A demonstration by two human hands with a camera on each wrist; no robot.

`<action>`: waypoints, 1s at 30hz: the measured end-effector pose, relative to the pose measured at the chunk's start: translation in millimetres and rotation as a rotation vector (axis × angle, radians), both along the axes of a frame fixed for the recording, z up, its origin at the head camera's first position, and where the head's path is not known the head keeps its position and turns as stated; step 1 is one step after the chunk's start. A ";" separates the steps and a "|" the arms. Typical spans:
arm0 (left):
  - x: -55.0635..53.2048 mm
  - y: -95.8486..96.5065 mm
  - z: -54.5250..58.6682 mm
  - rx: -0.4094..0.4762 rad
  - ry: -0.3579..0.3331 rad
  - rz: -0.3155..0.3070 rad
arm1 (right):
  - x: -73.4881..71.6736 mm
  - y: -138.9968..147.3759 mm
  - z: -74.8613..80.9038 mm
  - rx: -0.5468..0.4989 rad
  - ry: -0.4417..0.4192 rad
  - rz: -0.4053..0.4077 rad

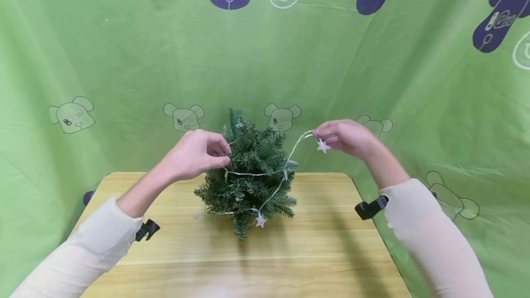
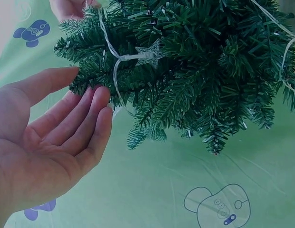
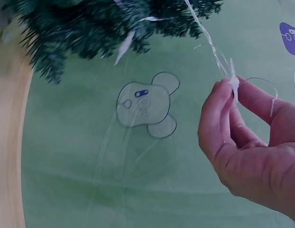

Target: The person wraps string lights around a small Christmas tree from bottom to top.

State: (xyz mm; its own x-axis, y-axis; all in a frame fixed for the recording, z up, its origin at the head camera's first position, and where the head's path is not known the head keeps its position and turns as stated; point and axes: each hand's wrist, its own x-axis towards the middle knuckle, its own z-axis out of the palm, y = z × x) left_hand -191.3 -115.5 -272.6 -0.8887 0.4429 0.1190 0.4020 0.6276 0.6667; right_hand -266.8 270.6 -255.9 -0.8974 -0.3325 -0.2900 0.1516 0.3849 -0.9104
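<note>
A small artificial Christmas tree (image 1: 252, 192) stands on the table, draped with a clear-wired string of star lights (image 1: 247, 174). My right hand (image 1: 348, 138) is raised to the right of the tree and pinches the light string between thumb and fingertips, right by a star (image 1: 322, 145). The held wire runs from there back to the branches. My left hand (image 1: 196, 153) is at the tree's left side, its fingers loosely bent around a branch tip (image 2: 77, 86). Another star (image 2: 148, 53) lies among the needles near it. A lower star (image 1: 260, 220) hangs at the tree's front.
The wooden table (image 1: 174, 261) extends in front of the tree and to both sides. Behind and around it hangs a green printed cloth (image 1: 244, 59). Black wrist straps (image 1: 371, 207) stick out from both sleeves.
</note>
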 end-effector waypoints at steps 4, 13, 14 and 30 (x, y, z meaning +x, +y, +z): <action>-0.1 -1.4 -0.5 -0.003 -0.003 0.003 | -12.5 -17.9 4.9 -0.086 -0.022 -0.058; -1.1 -1.7 -1.1 0.003 -0.003 -0.002 | -35.0 -54.3 8.9 -0.064 -0.029 -0.085; -1.2 -1.1 -0.9 0.003 -0.003 -0.002 | -36.7 -57.1 9.7 -0.065 -0.027 -0.086; -2.1 -0.7 -1.1 0.008 -0.009 0.012 | -42.1 -122.4 24.7 -0.087 -0.024 -0.033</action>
